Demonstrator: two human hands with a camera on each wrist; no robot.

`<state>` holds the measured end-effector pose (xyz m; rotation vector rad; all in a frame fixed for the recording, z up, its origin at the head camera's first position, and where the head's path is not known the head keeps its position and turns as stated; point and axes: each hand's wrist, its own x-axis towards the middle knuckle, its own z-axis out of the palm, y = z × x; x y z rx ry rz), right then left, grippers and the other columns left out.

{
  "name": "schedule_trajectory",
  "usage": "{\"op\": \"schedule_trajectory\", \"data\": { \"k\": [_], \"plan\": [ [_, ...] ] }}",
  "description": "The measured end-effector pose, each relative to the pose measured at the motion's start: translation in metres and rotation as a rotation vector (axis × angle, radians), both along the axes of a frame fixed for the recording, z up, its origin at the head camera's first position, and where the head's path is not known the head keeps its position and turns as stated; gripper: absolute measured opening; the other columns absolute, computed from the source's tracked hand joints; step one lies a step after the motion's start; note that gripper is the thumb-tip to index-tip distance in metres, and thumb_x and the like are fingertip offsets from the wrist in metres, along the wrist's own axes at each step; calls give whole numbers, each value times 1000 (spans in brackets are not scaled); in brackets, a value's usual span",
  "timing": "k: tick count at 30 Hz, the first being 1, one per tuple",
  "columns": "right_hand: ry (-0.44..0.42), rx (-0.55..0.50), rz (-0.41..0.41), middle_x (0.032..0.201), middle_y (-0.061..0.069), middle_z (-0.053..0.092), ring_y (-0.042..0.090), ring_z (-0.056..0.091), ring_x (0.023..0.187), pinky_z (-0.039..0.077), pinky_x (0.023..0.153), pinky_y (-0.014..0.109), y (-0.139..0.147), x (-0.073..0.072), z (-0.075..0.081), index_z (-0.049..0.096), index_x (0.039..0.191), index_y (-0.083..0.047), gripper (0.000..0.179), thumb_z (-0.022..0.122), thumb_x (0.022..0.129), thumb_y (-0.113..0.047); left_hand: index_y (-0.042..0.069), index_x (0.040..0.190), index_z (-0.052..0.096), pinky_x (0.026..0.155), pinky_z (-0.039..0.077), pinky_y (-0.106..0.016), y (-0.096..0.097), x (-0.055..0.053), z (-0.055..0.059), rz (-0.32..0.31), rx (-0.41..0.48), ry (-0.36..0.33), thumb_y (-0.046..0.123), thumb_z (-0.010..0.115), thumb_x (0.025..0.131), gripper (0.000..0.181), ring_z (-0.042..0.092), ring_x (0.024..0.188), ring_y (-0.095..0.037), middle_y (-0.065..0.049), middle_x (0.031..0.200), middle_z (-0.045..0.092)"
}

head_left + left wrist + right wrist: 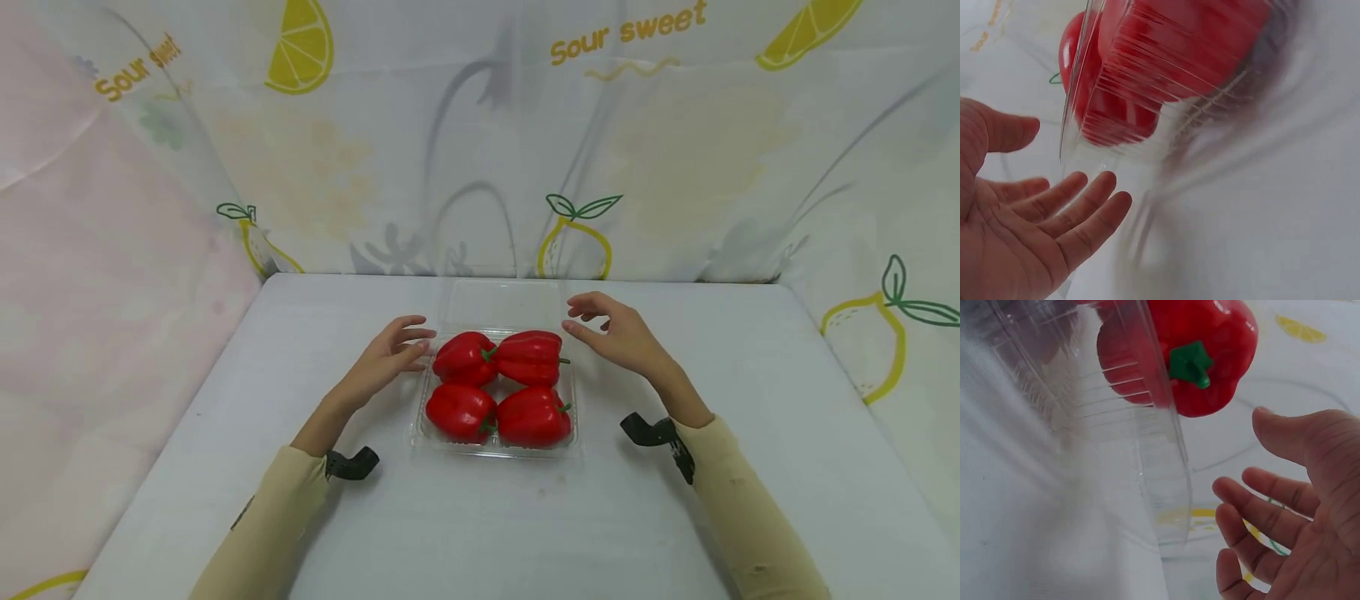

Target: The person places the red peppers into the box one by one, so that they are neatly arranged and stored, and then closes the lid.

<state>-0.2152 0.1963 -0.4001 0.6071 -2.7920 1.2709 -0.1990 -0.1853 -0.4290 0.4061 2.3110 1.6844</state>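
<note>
Several red bell peppers with green stems sit in two rows in a clear plastic clamshell box (495, 452), among them a front right pepper (534, 417) and a back left pepper (465, 358). The box's transparent lid (502, 304) lies folded back behind it. At the box's left side is my left hand (386, 358), fingers loosely extended and fingertips close to the rim, gripping nothing. My right hand (618, 333) hovers off the back right corner, thumb and fingers apart and relaxed. In the right wrist view, a pepper's green stem (1191, 362) shows above the box wall.
A white tabletop (480, 533) lies under the box. Behind it hangs a pale curtain (450, 125) printed with lemons and lettering, which also runs along both sides. A black wrist mount (352, 463) sticks out from the left sleeve, another mount (648, 431) from the right.
</note>
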Motion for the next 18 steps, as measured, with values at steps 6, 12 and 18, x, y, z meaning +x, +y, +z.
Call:
{"op": "schedule_trajectory", "data": {
  "k": [6, 12, 18],
  "plan": [
    [-64, 11, -84, 114, 14, 66, 30, 60, 106, 53, 83, 48, 1, -7, -7, 54, 132, -2, 51, 68, 94, -32, -2, 148, 32, 86, 55, -43, 13, -18, 3, 96, -14, -70, 22, 59, 98, 61, 61, 114, -38, -25, 139, 49],
    [-168, -22, -167, 112, 15, 65, 31, 60, 102, 54, 80, 44, 1, -12, -12, 51, 135, -1, 60, 68, 92, -40, -5, 147, 34, 89, 54, -43, 18, -29, 4, 169, 27, -123, 25, 59, 98, 62, 63, 111, -36, -27, 132, 54],
    [-317, -73, -188, 119, 19, 63, 32, 61, 101, 53, 81, 39, 0, -16, -17, 45, 142, 0, 68, 67, 92, -41, -4, 145, 40, 87, 55, -38, 22, -37, 2, 224, 80, -173, 23, 57, 100, 56, 65, 105, -27, -26, 129, 57]
  ]
}}
